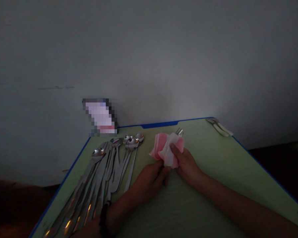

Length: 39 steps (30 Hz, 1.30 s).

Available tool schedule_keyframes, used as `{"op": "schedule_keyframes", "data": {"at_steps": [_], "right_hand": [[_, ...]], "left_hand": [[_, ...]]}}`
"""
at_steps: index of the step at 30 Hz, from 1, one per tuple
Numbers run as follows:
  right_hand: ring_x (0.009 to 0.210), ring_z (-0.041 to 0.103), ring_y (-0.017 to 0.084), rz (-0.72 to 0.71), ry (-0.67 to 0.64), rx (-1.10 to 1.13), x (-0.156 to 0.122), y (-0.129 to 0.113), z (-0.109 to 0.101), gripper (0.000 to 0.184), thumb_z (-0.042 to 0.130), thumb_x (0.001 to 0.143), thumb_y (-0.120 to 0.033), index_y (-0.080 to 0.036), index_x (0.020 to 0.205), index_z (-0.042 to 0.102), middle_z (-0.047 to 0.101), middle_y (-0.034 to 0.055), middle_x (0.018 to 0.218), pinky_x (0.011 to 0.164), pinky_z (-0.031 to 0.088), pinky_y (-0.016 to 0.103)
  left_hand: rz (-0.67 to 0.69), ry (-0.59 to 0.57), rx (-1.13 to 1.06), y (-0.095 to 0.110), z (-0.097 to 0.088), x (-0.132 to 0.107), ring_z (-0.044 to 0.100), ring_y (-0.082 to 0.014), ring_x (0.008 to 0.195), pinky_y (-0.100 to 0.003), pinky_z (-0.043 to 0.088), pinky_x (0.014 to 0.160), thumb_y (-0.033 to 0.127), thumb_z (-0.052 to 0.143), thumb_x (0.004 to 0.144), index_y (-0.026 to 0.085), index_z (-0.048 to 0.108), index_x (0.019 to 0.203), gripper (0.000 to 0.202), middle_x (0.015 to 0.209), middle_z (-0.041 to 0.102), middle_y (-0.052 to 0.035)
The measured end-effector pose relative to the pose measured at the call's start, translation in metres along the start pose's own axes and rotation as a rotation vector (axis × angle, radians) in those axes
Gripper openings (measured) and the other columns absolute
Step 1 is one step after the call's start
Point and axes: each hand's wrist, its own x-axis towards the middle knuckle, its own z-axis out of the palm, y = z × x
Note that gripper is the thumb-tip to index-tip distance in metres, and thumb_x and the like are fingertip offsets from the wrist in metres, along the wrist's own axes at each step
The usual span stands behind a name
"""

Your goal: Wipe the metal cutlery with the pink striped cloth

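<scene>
My right hand point(187, 165) is closed around a folded pink and white cloth point(167, 148), its thumb pressed on top. Metal tines of a fork point(180, 131) stick out past the far side of the cloth, which wraps the fork's middle. Just below the cloth, my left hand point(152, 178) has its fingers curled together, in line with the fork's handle end; the handle itself is hidden. To the left lies a spread of metal cutlery, with several spoons point(132, 143) and long-handled pieces point(96, 178) overlapping, partly behind my left forearm.
The pale green table point(201, 205) has a blue edge and meets a grey wall point(149, 59). A blurred-out phone-like device point(100, 115) leans at the back left corner. Light-handled cutlery point(220, 128), at least one piece a fork, lies at the back right corner.
</scene>
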Motion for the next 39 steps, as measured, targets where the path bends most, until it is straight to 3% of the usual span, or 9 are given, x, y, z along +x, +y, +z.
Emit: {"op": "schedule_keyframes", "data": {"at_steps": [10,15,21,26,33,39], "right_hand": [[0.061,0.061,0.014,0.059,-0.082,0.015,0.002,0.002,-0.001,0.028,0.069,0.07,-0.036,-0.014,0.085,0.064,0.068,0.0042,0.074,0.058,0.046,0.026],[0.06,0.061,0.013,0.024,0.058,0.082,0.015,-0.005,-0.006,0.026,0.07,0.067,-0.037,-0.015,0.079,0.063,0.068,0.0021,0.069,0.061,0.047,0.026],[0.056,0.059,0.011,-0.072,0.132,0.045,0.034,-0.016,-0.021,0.02,0.072,0.064,-0.032,-0.015,0.071,0.063,0.067,-0.0002,0.065,0.059,0.047,0.025],[0.056,0.058,0.011,-0.112,0.161,0.007,0.036,-0.016,-0.024,0.02,0.071,0.065,-0.034,-0.016,0.073,0.064,0.067,-0.0006,0.065,0.059,0.046,0.025],[0.053,0.057,0.013,-0.025,0.074,-0.081,0.023,-0.011,-0.017,0.023,0.069,0.066,-0.036,-0.014,0.071,0.064,0.066,0.0017,0.061,0.055,0.045,0.026],[0.052,0.056,0.013,-0.01,-0.01,-0.163,0.021,-0.014,-0.017,0.023,0.069,0.066,-0.037,-0.014,0.071,0.064,0.065,0.001,0.06,0.055,0.045,0.026]], "left_hand": [[-0.041,0.044,0.037,-0.002,0.001,0.003,0.05,-0.01,0.052,-0.02,0.035,0.055,0.034,0.033,0.092,0.016,0.048,0.069,0.033,0.057,0.053,0.003],[-0.042,0.006,0.133,0.001,0.003,0.001,0.047,-0.0101,0.052,-0.02,0.031,0.05,0.039,0.037,0.089,0.016,0.051,0.072,0.031,0.058,0.051,0.0029],[-0.043,-0.023,0.186,0.001,0.003,-0.004,0.039,-0.0084,0.049,-0.02,0.025,0.046,0.038,0.039,0.087,0.016,0.048,0.064,0.033,0.054,0.04,0.0047],[-0.089,-0.044,0.057,0.001,0.0,-0.003,0.046,-0.0093,0.05,-0.019,0.031,0.047,0.04,0.033,0.09,0.016,0.049,0.07,0.036,0.056,0.05,0.0033],[-0.021,-0.038,0.098,0.004,-0.001,0.001,0.05,-0.0098,0.055,-0.02,0.035,0.055,0.036,0.029,0.092,0.016,0.049,0.07,0.036,0.059,0.053,0.0027],[-0.014,-0.043,0.176,0.002,-0.001,0.001,0.044,-0.0092,0.051,-0.021,0.03,0.049,0.033,0.035,0.089,0.016,0.048,0.07,0.029,0.058,0.048,0.0032]]}}
